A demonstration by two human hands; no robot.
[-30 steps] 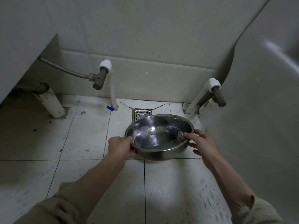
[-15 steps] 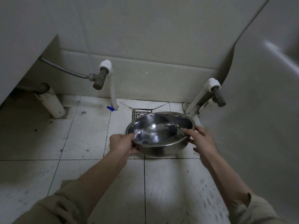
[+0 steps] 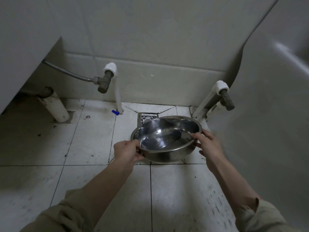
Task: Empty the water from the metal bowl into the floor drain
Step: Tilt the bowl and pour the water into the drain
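Note:
A shiny metal bowl (image 3: 167,139) hangs above the white tiled floor, tilted with its far rim lower, over the near part of the square floor drain (image 3: 147,117). A shallow pool of water sits inside the bowl. My left hand (image 3: 128,150) grips the near left rim, thumb inside. My right hand (image 3: 208,143) holds the right rim, thumb over the edge and fingers under it. The bowl hides the near half of the drain grate.
A white pipe with a metal valve (image 3: 107,81) and a braided hose rises left of the drain. A second white pipe with a valve (image 3: 224,96) stands at the right, beside a large pale fixture (image 3: 267,114). A thick drainpipe (image 3: 55,108) enters the floor at far left. A small blue cap (image 3: 115,112) lies by the left pipe.
Both hands have carried the bowl slightly away from me, farther over the drain. Its far rim has dipped lower and the water has slid toward that side.

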